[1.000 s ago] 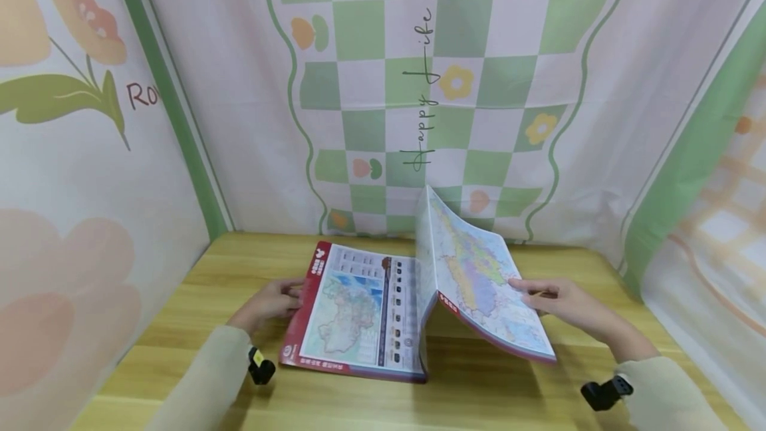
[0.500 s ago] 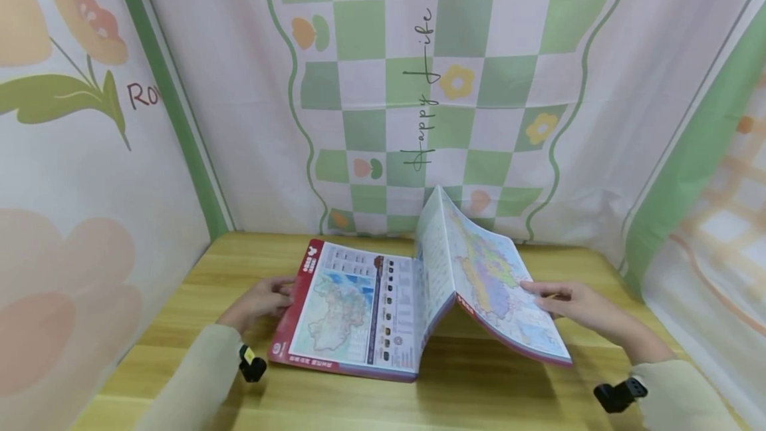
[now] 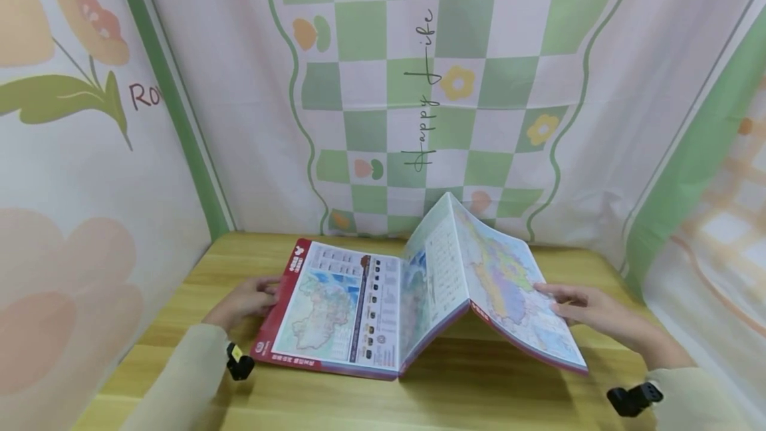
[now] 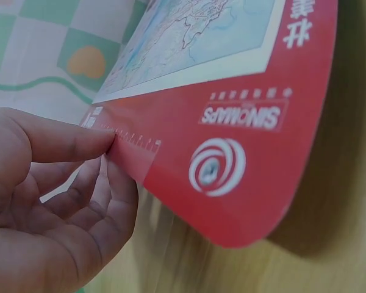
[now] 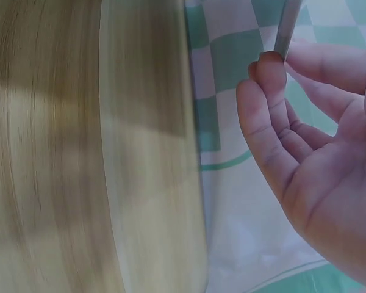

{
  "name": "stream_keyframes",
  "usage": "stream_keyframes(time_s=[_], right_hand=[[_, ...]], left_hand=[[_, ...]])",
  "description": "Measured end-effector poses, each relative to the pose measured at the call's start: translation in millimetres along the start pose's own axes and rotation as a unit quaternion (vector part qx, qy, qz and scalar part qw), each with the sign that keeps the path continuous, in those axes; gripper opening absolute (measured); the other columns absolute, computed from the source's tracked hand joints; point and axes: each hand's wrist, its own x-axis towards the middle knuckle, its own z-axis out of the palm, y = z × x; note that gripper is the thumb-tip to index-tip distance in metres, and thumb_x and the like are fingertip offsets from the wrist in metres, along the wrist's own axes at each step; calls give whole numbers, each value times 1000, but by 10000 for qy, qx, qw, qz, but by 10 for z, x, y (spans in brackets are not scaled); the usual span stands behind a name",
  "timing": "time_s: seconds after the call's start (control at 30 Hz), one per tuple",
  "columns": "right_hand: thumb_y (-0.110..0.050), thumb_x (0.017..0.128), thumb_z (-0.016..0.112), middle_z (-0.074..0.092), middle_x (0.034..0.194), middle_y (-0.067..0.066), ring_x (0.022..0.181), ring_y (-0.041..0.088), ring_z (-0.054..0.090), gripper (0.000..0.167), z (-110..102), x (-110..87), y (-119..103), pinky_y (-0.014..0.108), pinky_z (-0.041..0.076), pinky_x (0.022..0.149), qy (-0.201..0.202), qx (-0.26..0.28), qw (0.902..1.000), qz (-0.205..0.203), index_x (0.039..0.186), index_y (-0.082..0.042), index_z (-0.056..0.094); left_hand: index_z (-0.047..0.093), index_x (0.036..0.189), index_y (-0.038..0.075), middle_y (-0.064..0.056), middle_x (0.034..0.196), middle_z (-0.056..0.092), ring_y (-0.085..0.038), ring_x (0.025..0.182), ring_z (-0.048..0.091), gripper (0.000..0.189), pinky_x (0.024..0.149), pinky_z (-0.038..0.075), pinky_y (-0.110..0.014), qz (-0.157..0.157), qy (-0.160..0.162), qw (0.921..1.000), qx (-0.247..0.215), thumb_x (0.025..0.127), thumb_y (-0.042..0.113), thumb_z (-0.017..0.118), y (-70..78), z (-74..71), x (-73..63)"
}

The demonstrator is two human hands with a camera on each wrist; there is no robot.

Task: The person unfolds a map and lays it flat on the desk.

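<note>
A folded map point(image 3: 326, 308) with a red border stands partly unfolded on the table, its right part rising to a peaked crease. My left hand point(image 3: 244, 301) pinches its red left edge between thumb and fingers; the left wrist view shows this hand point(image 4: 61, 189) at the border, near a white spiral logo point(image 4: 217, 167). At the other end, my right hand point(image 3: 598, 314) pinches the right edge of the coloured map panel point(image 3: 509, 271). In the right wrist view, thumb and fingers of this hand point(image 5: 317, 128) hold the thin edge point(image 5: 288, 27), seen almost end-on.
The wooden table point(image 3: 335, 404) extends under and in front of the map. Behind it hangs a curtain point(image 3: 413, 85) with green checks and flowers, close to the raised crease. More printed cloth point(image 3: 90, 218) hangs at the left side. A small black camera sits on each wrist.
Both hands have moved apart, the left one leftward and the right one rightward. Between them the map has spread wider, and its peaked crease has shifted right and dropped slightly.
</note>
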Motion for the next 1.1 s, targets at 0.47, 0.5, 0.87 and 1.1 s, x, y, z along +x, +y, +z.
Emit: stream_keyframes(time_s=[0.47,0.5,0.87,1.1], right_hand=[[-18,107,50,26,151,41,112,-11,47,50,-107,-101,201,35,57,83,-121,126,9996,220,150,5,38],[-18,107,49,26,151,41,112,-11,47,50,-116,-107,220,34,57,83,-109,87,9997,224,150,5,38],[-20,106,52,37,146,39,105,-9,52,49,-181,-192,343,32,57,78,138,-396,9986,322,147,5,43],[-21,105,54,42,143,39,99,-3,58,49,-196,-262,394,30,57,76,238,-513,9970,521,144,6,46]], left_hand=[[39,149,-4,-27,132,56,-36,113,59,53,89,55,-45,-246,261,9992,187,99,3,54,-95,-185,-11],[39,149,-4,-27,132,55,-36,113,59,52,89,54,-45,-240,272,9991,197,99,3,53,-101,-198,-14],[39,150,-4,-27,134,53,-36,115,56,53,93,52,-48,-402,509,9973,349,99,3,53,-184,-312,20],[39,150,-3,-29,136,49,-39,118,54,55,96,50,-51,-534,755,9952,324,97,3,54,-184,-356,32]])
